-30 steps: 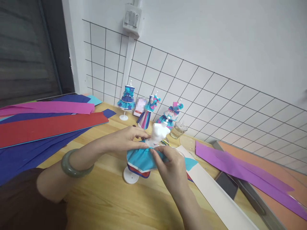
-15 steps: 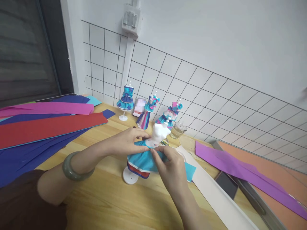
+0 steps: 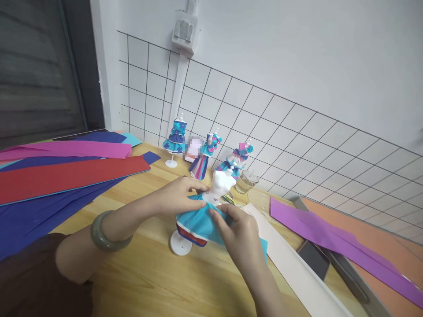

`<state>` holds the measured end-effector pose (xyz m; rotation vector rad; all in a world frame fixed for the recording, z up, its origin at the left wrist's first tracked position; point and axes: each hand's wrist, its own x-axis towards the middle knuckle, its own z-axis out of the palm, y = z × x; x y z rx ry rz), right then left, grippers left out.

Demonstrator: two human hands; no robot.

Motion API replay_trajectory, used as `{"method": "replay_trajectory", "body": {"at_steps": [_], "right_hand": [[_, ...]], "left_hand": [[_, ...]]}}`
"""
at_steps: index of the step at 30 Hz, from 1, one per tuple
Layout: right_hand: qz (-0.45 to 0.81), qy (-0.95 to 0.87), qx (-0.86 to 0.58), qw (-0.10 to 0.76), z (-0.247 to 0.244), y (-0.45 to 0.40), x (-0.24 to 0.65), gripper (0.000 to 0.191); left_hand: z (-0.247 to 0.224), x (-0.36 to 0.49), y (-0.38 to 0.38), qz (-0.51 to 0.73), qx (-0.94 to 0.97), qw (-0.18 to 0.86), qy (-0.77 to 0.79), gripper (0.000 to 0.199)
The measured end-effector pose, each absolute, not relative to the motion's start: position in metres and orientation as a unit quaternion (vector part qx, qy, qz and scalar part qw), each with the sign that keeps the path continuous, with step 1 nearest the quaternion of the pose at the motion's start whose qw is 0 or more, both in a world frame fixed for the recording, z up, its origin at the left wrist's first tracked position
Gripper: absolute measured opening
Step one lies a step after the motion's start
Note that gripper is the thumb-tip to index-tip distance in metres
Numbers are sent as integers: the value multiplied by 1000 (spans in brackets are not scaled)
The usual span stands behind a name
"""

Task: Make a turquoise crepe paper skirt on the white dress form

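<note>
A small white mannequin (image 3: 222,182) on a round white base (image 3: 180,243) leans slightly right in front of me. Turquoise crepe paper (image 3: 198,220) with a white lower edge wraps its waist as a skirt, over a red and blue layer (image 3: 191,235). My left hand (image 3: 185,196) is closed at the waist's left side, thumb pressing the paper's top edge. Thumb and fingers of my right hand (image 3: 239,224) pinch the same paper at the front right. A loose turquoise end sticks out beyond my right hand.
Several dressed mannequins, one on the left (image 3: 175,141), stand near the wire grid. A glass (image 3: 246,181) is behind the work. Red paper (image 3: 82,174) and blue sheets lie left; a white strip (image 3: 294,264), phone (image 3: 313,259) and purple paper (image 3: 330,242) lie right.
My right hand has shifted slightly along the waist, and the loose turquoise end hangs lower beside it. The left hand keeps its hold. The whole view has shifted slightly.
</note>
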<state>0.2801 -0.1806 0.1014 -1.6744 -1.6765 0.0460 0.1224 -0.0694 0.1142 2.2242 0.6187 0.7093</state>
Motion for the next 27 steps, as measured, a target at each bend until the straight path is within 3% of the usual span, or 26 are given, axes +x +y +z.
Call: {"method": "replay_trajectory", "body": {"at_steps": [5,13,27], "right_hand": [[69,-691,-608,386,108,-185,278,16],[97,-706,-602,361,111,-187,277,19],[53,-633,-679,368,104,-184,279,20]], "left_hand": [[112,123,-69,275,867,348,228,25],[111,124,-71,266,887,316,204,32],[114,123,-74,258,895,310,190,31]]}}
